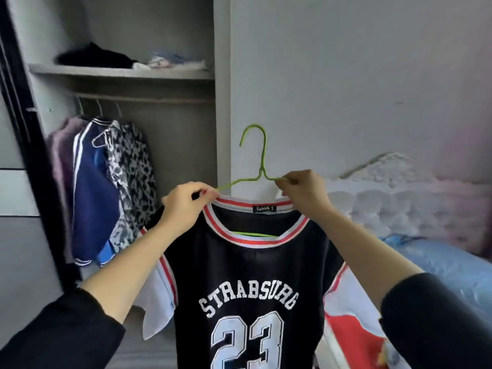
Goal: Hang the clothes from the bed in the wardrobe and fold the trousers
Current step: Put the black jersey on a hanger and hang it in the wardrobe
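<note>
While I look through the head camera, I see two hands holding a black shirt [247,275] up in the air in front of the open wardrobe [222,75]. It has white sleeves, a red and white neck band, and the white word STRABSURG over a big 23. A green hanger [262,155] sits inside the shirt. Its hook sticks up above the neck, and its bottom bar shows through the neck hole. The left hand [183,206] pinches the neck band of the shirt on the left side, right where the hanger's arm goes under the cloth. The right hand [303,193] has its fingers curled tight on the hanger's other arm, just above the neck band on the right side. Both arms wear black sleeves [53,336] pushed back from the wrists. The shirt is not on the rail [159,98]; it hangs from the hands, to the right of the wardrobe's open part. Clothes hang on the left end of that rail: a purple top [60,161], a blue jacket [93,198] with white stripes, and a black and white spotted top [133,169]. Above the rail is a shelf [119,73] with a dark folded cloth [93,58] and some light things beside it. To the right I can see the bed [439,265] with a blue cover and a soft padded headboard [399,203]. A red and white cloth [354,328] shows just beside the shirt on the right, low down, and I cannot tell what it is.
</note>
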